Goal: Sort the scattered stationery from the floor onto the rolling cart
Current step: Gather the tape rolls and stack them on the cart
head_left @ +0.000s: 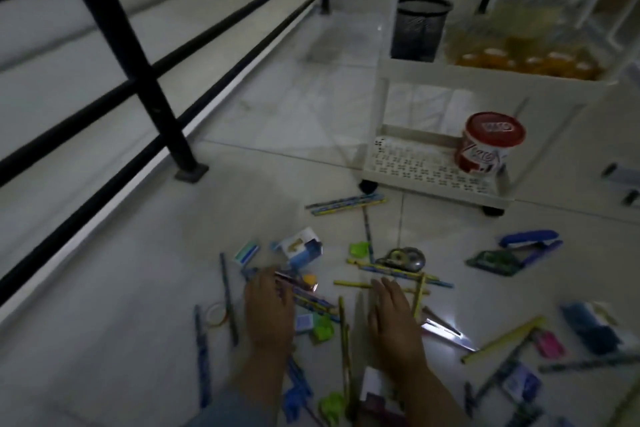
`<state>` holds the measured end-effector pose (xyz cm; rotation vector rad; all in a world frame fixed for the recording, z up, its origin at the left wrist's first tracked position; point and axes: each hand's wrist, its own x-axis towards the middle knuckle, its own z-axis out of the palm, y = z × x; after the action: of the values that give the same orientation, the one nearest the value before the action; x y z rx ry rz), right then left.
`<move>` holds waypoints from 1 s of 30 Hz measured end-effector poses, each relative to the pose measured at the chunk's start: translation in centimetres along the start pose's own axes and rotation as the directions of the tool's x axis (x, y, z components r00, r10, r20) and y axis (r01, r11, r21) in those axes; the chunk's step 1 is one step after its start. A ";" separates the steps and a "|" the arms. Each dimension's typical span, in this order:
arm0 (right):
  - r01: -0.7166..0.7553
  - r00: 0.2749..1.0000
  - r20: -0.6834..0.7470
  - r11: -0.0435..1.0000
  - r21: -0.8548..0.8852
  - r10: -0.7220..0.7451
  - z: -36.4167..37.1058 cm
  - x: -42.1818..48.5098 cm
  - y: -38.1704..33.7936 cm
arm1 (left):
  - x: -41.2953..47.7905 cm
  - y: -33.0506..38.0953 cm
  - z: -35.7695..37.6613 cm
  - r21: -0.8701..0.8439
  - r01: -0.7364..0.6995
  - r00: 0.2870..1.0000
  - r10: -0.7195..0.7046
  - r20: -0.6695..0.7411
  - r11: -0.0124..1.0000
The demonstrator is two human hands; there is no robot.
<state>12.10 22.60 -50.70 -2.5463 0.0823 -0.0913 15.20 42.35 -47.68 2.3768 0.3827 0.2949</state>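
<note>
— Pale tile floor [138, 288], dim light. Where has everything ended up?

— Nearly all of it is on the near part of the floor. Loose pencils [420, 296] lie criss-crossed in the near middle. A tape dispenser [403, 258] sits just beyond them, with a green sharpener [360, 249] beside it on the left. Further left are a small blue and white box [301, 248] and an eraser [247, 252].

— And on the right?

— A blue stapler [530, 239], a yellow stick [502, 340], a pink eraser [550, 345] and a dark pouch [588, 326]. A bundle of pencils [346, 201] lies farther off, just in front of the cart's wheels.

— What are the hands doing?

— Both are palm down over the near pile. The right hand [394, 326] is flat, fingers straight and together, holding nothing, its tips at the yellow pencils. The left hand [270, 312] has its fingers down on a cluster of pencils. It is too blurred for me to tell whether it grips them.

— And the cart?

— The white cart [433, 166] stands far right, apart from the hands. A red tub [485, 146] sits on its bottom shelf. On the shelf above are a black mesh cup [420, 28] and something yellow-orange beside it, too blurred to name. A black railing [138, 62] runs along the left.
</note>
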 end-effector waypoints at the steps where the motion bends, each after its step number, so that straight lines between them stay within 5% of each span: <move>1: 0.002 1.000 0.021 1.000 -0.011 -0.001 0.3 0.1 -0.2 | 0.3 -2.0 -0.9 0.085 0.018 0.999 -0.016 -0.030 0.996; 6: 0.004 1.000 0.028 1.000 0.006 -0.004 0.1 1.3 -1.2 | -0.3 -7.4 -3.2 0.204 0.220 0.975 -0.208 -0.078 0.954; 12: -0.021 0.996 0.091 1.000 0.013 0.020 0.5 1.1 -1.3 | 0.2 -7.7 -3.2 0.176 0.237 0.970 -0.242 0.008 0.955; 16: -0.019 0.992 0.127 1.000 -0.009 0.020 -0.3 1.0 -1.7 | 0.4 -6.8 -3.4 0.042 0.241 0.967 -0.236 -0.094 0.970; 23: -0.064 0.998 -0.018 0.997 0.037 0.065 -5.0 2.4 -1.2 | 1.9 -0.3 -1.0 -0.145 -0.034 0.999 0.030 -0.033 0.989; 30: -0.020 0.941 -0.339 0.999 -0.037 0.006 -16.4 8.7 0.1 | 0.7 15.3 0.8 -0.519 -0.262 0.945 0.324 0.032 0.814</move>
<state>19.43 12.71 -36.80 -2.5436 0.2366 -0.5285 19.00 31.25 -37.83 1.9032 -0.1219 0.3446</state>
